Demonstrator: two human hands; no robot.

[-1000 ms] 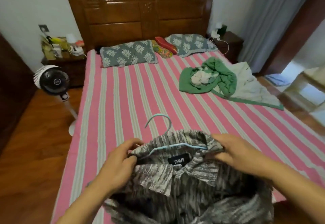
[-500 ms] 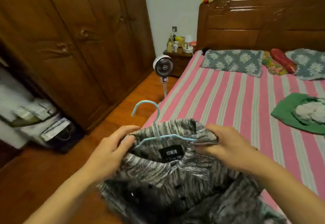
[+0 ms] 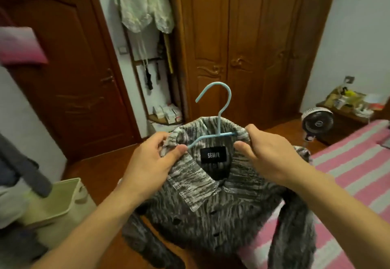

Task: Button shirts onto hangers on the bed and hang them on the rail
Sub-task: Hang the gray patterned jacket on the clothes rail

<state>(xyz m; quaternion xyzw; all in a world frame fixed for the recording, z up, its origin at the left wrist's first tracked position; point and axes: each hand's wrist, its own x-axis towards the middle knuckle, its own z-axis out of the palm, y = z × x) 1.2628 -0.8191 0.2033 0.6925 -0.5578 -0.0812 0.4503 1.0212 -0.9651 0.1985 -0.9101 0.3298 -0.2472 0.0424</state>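
While the bed lies off to the right, the grey patterned shirt is held in the air beyond its left edge, body and sleeves hanging free, presumably for carrying to a rail not in view. The left hand and right hand each pinch a collar shoulder, evidently keeping the shirt seated on the blue hanger, hook upright.
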